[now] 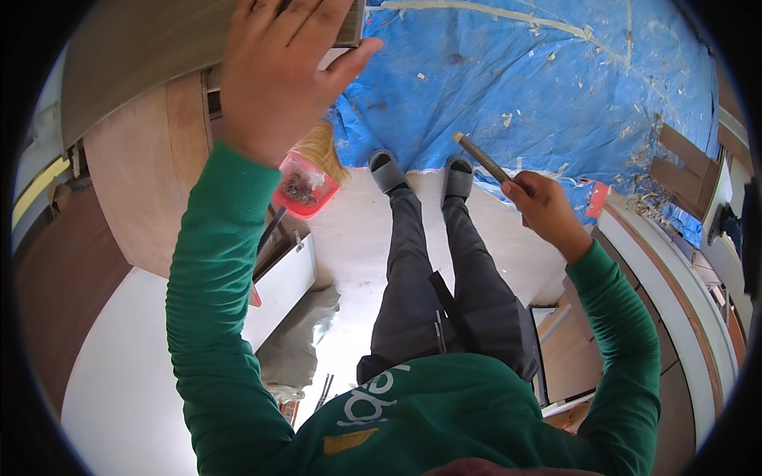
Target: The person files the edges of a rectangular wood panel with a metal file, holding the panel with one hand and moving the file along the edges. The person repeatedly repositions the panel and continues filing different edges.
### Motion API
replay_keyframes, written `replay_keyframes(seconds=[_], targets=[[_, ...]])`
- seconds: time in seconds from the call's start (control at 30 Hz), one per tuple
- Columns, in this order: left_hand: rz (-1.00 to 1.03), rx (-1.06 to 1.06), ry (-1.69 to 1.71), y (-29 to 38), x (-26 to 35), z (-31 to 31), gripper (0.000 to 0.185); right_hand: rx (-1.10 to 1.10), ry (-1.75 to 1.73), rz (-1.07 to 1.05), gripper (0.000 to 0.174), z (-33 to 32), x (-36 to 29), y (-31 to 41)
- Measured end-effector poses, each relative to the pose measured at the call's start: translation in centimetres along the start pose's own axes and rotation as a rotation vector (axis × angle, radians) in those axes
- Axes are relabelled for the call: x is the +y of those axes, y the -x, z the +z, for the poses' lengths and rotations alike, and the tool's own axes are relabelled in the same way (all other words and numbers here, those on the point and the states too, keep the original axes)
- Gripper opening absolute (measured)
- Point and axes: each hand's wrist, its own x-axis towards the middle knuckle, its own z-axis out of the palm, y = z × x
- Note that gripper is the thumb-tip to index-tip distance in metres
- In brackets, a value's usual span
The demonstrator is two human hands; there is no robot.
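Note:
My left hand (286, 77) is raised at the top left, its back to the camera and its thumb spread. It lies over the end of a dark wood-grain panel (354, 27); whether the palm touches it is hidden. At the right, my right hand (545, 208) is closed around a worn rod-like tool (485, 157), perhaps a wooden handle, with a pale tip that points up and left over the blue tarpaulin (506, 89). The lower end of the tool is hidden in the fist.
Below my left hand, a red dustpan (309, 205) holds dark debris beside yellowish broom bristles (321, 149). Wooden panels (143, 172) stand at the left. Brown boards (684, 169) and scraps lie at the right. A crumpled grey sheet (297, 345) is near my legs.

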Motion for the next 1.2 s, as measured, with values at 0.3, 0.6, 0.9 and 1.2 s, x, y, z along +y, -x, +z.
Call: replay_keyframes(seconds=[0.3,0.6,0.9,1.2], targets=[[0.099,-0.003,0.171,0.0,-1.7,-0.5,0.058,-0.065,-0.367,0.175,0.029,1.4,2.4,1.1],[-0.061,0.036,0.241,0.0,0.6,-0.1,0.06,-0.027,-0.401,0.164,0.028,0.4,3.7,0.9],[0.019,-0.047,0.255,-0.1,-0.4,-1.3,0.06,-0.035,-0.458,0.127,0.026,0.3,3.3,0.7],[-0.356,-0.016,0.377,-2.1,-10.8,-1.5,0.051,0.232,0.173,-0.859,0.016,-2.6,-8.3,-1.2]])
